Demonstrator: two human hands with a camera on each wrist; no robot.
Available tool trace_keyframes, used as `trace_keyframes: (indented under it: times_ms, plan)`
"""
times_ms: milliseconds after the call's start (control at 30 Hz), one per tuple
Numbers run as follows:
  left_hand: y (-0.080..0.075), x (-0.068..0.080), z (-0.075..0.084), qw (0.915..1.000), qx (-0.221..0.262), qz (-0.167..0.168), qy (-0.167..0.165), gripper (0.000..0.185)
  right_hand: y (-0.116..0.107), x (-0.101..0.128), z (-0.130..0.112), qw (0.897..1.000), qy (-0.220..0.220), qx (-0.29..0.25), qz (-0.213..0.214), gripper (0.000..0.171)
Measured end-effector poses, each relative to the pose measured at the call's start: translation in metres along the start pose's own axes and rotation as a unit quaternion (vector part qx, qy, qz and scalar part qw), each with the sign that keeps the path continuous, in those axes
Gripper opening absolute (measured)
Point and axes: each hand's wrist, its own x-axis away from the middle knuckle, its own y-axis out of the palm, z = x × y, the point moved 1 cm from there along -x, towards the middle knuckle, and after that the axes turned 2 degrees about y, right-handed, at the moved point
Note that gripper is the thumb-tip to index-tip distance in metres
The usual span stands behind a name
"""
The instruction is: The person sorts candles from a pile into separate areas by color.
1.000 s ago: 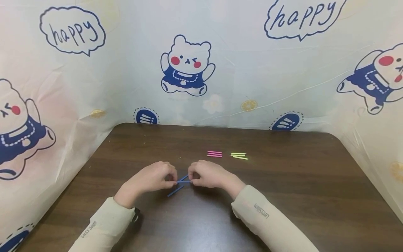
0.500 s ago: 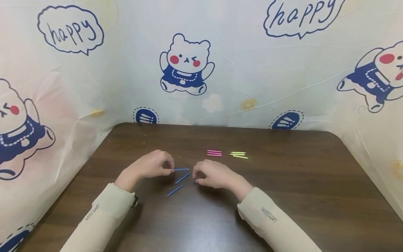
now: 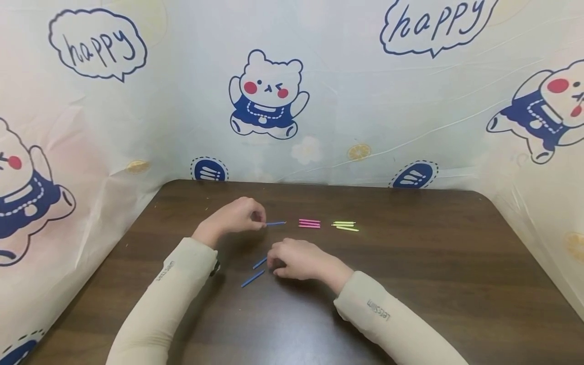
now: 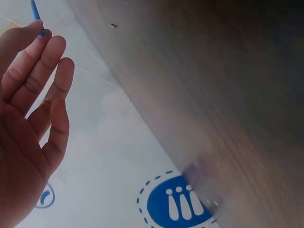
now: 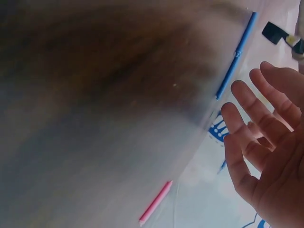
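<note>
My left hand (image 3: 239,214) pinches one end of a thin blue candle-like stick (image 3: 276,223) between thumb and forefinger, its other fingers loosely bent in the left wrist view. The free end points right, toward several thin pink sticks (image 3: 309,223). Closer to me, my right hand (image 3: 294,259) hovers beside a second blue stick (image 3: 259,263), whose far end it hides in the head view. Its fingers are relaxed in the right wrist view, with no stick held between them. A third blue stick (image 3: 253,278) lies slantwise just below the second.
Several yellow-green sticks (image 3: 345,225) lie to the right of the pink ones. Tiny specks dot the dark wooden table (image 3: 410,263). Behind it hangs a pale sheet (image 3: 337,101) printed with bears and the word "happy".
My left hand has lifted one blue stick away from the others and carried it forward and right, near the pink row. My right hand let go, moved back, then returned slightly left.
</note>
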Motion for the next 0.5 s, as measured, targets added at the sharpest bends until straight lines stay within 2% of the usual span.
trace_keyframes:
  times_ms: [200,500]
  plan:
    - [0.006,-0.017,-0.006,0.9998,-0.011,0.004,0.018,0.006,0.001,-0.005,-0.004,1.000,-0.012,0.013,-0.006,0.012]
    - [0.009,-0.039,-0.016,0.9993,-0.034,0.002,0.014,0.008,0.005,-0.011,-0.005,0.999,-0.036,0.024,-0.005,0.011]
